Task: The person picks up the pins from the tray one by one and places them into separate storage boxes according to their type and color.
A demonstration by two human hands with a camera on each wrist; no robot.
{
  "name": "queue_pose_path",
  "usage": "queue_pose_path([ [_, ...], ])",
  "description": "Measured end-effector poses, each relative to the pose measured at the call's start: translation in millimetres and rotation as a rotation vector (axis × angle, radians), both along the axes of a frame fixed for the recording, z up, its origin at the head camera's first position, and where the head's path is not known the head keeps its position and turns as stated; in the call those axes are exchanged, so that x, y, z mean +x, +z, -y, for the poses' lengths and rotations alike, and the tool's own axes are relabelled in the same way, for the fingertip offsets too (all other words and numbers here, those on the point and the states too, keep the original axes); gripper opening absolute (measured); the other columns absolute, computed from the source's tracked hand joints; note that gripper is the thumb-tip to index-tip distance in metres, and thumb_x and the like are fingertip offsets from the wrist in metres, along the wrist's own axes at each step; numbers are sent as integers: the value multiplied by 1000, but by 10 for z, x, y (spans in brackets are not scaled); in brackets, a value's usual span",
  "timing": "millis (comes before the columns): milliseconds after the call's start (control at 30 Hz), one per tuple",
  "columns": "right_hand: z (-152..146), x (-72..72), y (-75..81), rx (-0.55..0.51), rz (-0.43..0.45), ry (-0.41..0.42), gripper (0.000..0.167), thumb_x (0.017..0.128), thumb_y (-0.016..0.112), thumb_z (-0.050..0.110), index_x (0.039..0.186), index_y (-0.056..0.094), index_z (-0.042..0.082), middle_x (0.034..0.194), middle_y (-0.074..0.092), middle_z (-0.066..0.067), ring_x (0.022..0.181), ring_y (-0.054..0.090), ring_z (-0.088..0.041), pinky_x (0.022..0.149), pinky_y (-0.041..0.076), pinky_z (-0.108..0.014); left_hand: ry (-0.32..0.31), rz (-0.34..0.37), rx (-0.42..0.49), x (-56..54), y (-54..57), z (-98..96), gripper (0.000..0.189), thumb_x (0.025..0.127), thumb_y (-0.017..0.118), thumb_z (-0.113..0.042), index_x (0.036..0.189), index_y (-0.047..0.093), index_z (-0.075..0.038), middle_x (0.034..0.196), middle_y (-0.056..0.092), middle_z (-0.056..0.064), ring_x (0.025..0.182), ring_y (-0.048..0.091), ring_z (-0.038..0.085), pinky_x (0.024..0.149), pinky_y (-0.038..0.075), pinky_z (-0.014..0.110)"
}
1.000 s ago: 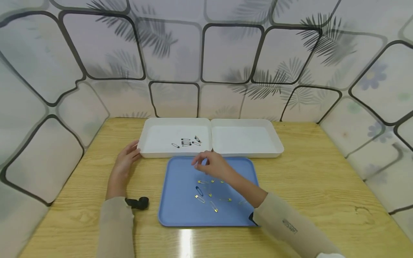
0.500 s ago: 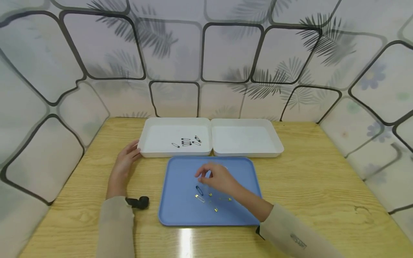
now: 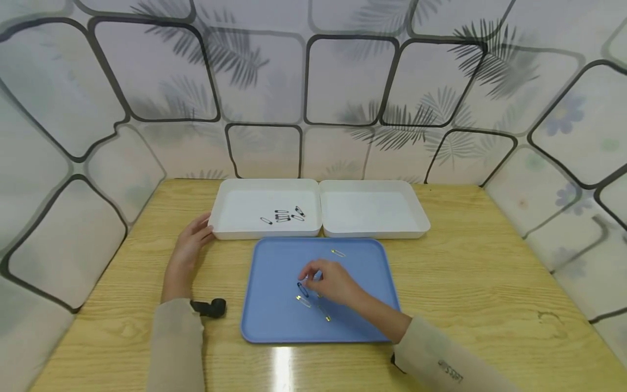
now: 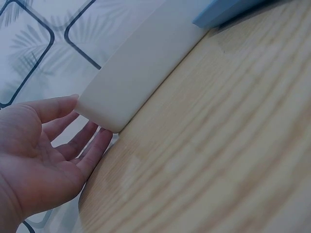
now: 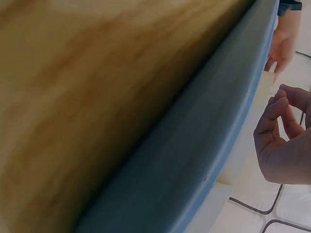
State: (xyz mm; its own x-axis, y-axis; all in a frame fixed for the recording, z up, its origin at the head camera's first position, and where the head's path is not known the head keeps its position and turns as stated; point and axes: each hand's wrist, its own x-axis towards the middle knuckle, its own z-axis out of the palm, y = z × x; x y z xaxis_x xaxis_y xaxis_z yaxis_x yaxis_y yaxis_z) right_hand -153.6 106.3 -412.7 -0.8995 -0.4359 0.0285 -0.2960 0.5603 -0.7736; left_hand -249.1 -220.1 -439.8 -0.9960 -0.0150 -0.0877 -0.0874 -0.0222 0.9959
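My left hand (image 3: 188,247) is at the left end of the left white tray (image 3: 264,236); in the left wrist view its thumb and fingertips touch the tray's corner. Low over the blue tray (image 3: 264,326), my right hand (image 3: 333,280) has its bent thumb and index finger beside a dark safety pin (image 3: 303,290). That pin lies flat, and I see nothing held between the fingertips. Gold-headed safety pins, such as one near the front (image 3: 303,301) and one at the back (image 3: 338,253), lie on the blue tray. The right hand hides part of this surface.
Several dark safety pins (image 3: 282,218) lie in the left white tray. A second white tray (image 3: 374,235) adjoins it on the right. Both stand behind the blue tray on the wooden table (image 3: 480,272), with a patterned cloth (image 3: 352,81) rising behind.
My right hand has come from the back of the blue tray towards me and down to the dark pin, uncovering the gold-headed pin at the back. The left hand has not moved.
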Motion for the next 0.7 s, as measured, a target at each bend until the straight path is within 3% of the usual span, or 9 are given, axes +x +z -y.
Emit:
queue_pose_path([
  [333, -19, -17, -106, 11, -21, 9, 9, 78, 67, 1, 84, 68, 7, 69, 55, 7, 46, 45, -4, 44, 40, -20, 4, 10, 1, -8, -7, -7, 50, 98, 42, -8, 144, 24, -1, 146, 21, 21, 128, 30, 29, 101, 33, 31],
  [700, -35, -57, -225, 112, -85, -25, 8, 76, 73, 11, 80, 67, 14, 65, 53, 12, 61, 47, -5, 54, 40, -22, 6, 17, 23, -5, -23, 1, 50, 98, 42, -9, 145, 24, -3, 146, 21, 20, 128, 31, 29, 100, 34, 30],
])
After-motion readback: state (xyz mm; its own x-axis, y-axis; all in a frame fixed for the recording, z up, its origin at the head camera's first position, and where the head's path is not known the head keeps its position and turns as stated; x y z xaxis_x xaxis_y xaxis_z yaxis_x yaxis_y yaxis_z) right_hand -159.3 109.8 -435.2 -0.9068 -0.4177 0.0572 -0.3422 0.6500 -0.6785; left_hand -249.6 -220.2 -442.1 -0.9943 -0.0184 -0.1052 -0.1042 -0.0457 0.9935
